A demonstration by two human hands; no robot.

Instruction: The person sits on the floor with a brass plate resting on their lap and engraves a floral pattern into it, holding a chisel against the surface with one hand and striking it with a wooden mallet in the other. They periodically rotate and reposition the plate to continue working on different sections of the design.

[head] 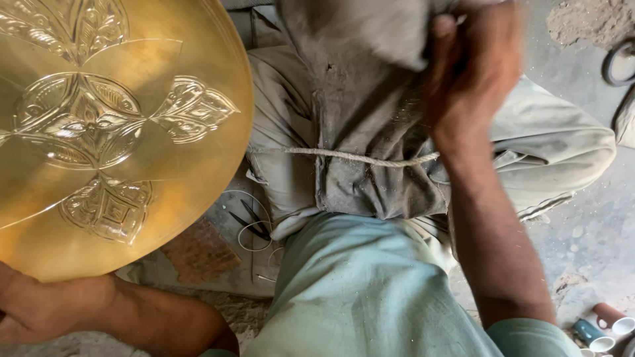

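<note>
Head view looks straight down at your lap, and the big round brass tray fills the left side of the scene, its engraved flower and leaf pattern facing up at you. Your left hand grips it at the near rim, fingers closed around the edge from underneath, though the fingertips themselves are hidden behind the metal.

Judging by its look, the tray is stiff sheet metal, probably fairly heavy for its span and slick on the polished face, so a hold at one point of the rim will let it tip or swing. You would do better gripping the rim where it curls, or steadying it with a palm under the back. The engraved surface likely scratches and smudges easily, and the thin edge could dent if it knocks the floor.

Your right hand is far to the right, blurred, pressed into the grey cloth bunched over your lap; I cannot tell whether its fingers are pinching the fabric or just resting on it.

The tray's left and far parts are cut off by the frame. Some wire loops and a reddish brick lie half-hidden beneath it, and small cups sit cropped at the near right corner.
</note>
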